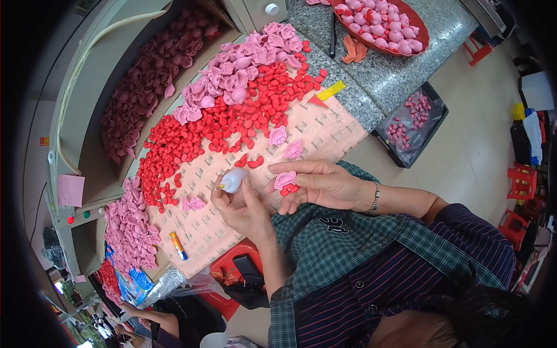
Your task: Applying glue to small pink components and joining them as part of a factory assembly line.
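My left hand (pixel 246 214) is closed around a small white squeeze bottle (pixel 235 178) with a yellowish tip, held above the pale pink mat. Close by on its right, my right hand (pixel 328 187) holds a pink ruffled piece (pixel 285 180) with red bits at its lower edge, between thumb and fingers. Two similar pink pieces, a nearer one (pixel 293 149) and a farther one (pixel 278 136), lie on the mat (pixel 223 229) beyond the right hand. Another pink piece (pixel 193 203) rests left of the bottle. Small red pieces (pixel 214 124) are heaped across the mat's far side.
Pink ruffled pieces (pixel 130 226) pile along the grey machine. A red bowl (pixel 426 40) of pink balls stands on the granite counter (pixel 365 78). A glue-stick-like tube (pixel 178 246) lies on the mat. Below the counter sits a black crate (pixel 439 119). Another person's arm (pixel 154 316) shows lower left.
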